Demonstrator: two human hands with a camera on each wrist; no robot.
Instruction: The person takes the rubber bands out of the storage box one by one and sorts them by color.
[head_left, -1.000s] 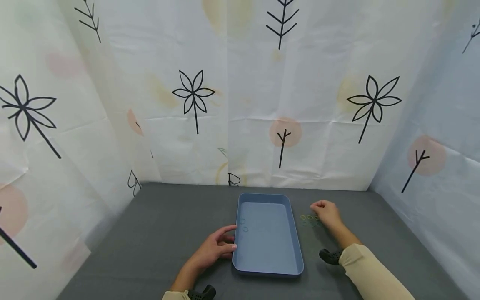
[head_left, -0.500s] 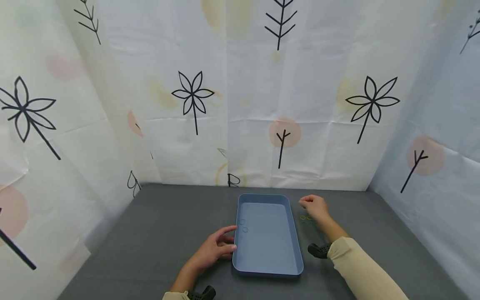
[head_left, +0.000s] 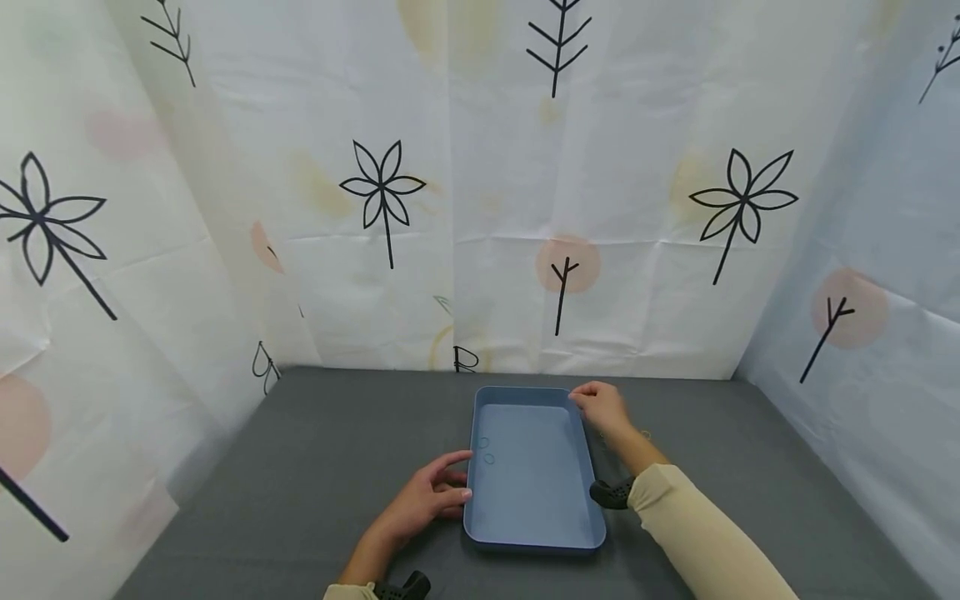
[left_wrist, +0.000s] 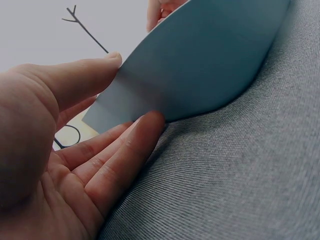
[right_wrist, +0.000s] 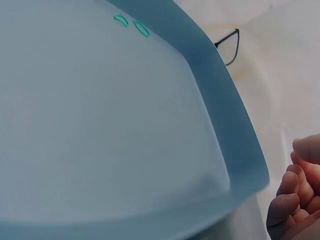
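A shallow blue tray (head_left: 536, 500) lies on the dark grey table. Two thin green rings (head_left: 489, 459) rest inside it near its left wall, seen also in the right wrist view. My left hand (head_left: 420, 504) touches the tray's left side, with thumb and fingertips against the outer wall in the left wrist view. Over the tray's far right corner is my right hand (head_left: 603, 410), its fingers curled and the tips close together. Anything pinched there is too small to make out. Behind the right forearm, yellow rings (head_left: 647, 434) show in part; the arm hides the others.
Grey cloth (head_left: 360, 433) covers the table around the tray. A pale printed curtain (head_left: 495, 183) hangs at the back and both sides. A dark strap device (head_left: 611, 493) sits on my right wrist, above the tray's right edge.
My right hand has moved left from above the small rings to the tray's far right corner, its forearm now covering most of them. The left hand stays on the tray.
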